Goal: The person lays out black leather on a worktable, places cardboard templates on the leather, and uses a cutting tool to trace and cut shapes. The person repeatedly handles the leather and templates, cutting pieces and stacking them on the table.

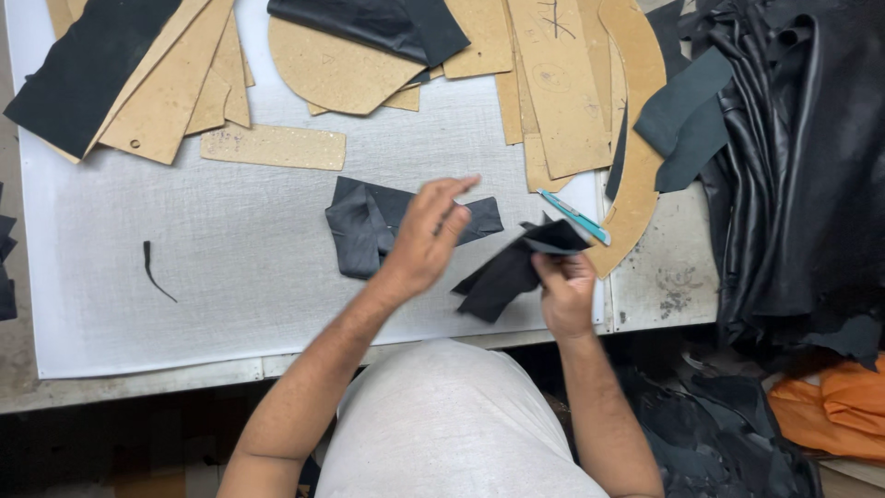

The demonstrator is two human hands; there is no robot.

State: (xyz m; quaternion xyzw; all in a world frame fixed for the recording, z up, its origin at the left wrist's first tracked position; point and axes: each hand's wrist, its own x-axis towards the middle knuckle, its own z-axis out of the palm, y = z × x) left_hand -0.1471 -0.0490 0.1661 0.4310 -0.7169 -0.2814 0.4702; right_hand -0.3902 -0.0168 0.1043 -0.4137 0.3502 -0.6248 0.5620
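Head view: over a bench (138,387) topped with a white woven sheet (184,240), the right hand (564,293) pinches a matte black leather scrap (507,272) between its fingers. The left hand (427,235) hovers, fingers loosely spread, above a crumpled black leather piece (364,226). Tan cardboard patterns (562,83) and a teal knife (573,217) lie beyond.

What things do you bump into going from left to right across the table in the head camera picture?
Thin black scrap → folded black leather piece → left hand → black piece held by right hand → teal cutter → heap of black leather.
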